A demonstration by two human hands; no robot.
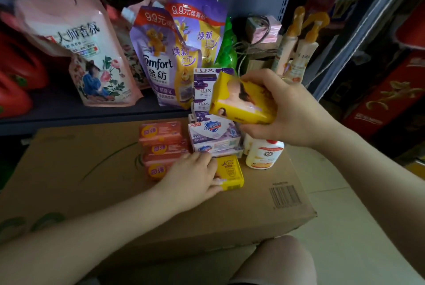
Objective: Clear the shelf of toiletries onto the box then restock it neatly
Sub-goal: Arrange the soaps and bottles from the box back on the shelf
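The cardboard box [92, 192], a flat matte brown carton with a printed barcode, is lying under both hands and is cut off at the left edge. Behind the fingers, the grey metal shelf [69, 110] is carrying glossy soft refill pouches: a pink floral pouch [92, 59] and purple Comfort pouches [161, 55], with two slim pump bottles [299, 50] standing beyond the right hand; items deeper in the shelf are too dark to make out.

The right hand [292, 112] is gripping a yellow soap pack [241, 101], a rectangular film-wrapped block, with fingers curled over its top and the thumb beneath; it is hanging above the box, tilted. Just behind its fingertips a stack of purple LUX soap boxes [203, 89] is standing, partly hidden by the pack. Below the thumb, white Safeguard soap boxes [213, 135] are lying stacked, and a rounded white plastic lotion bottle [264, 153] is standing under the palm, its cap hidden.

The left hand [190, 179] is resting palm down, fingers loosely extended, touching a small yellow soap bar [230, 172] with its thumb side and covering part of three stacked orange soap bars [161, 147] beside its fingertips. Whether the fingers are pinching the small bar is unclear.
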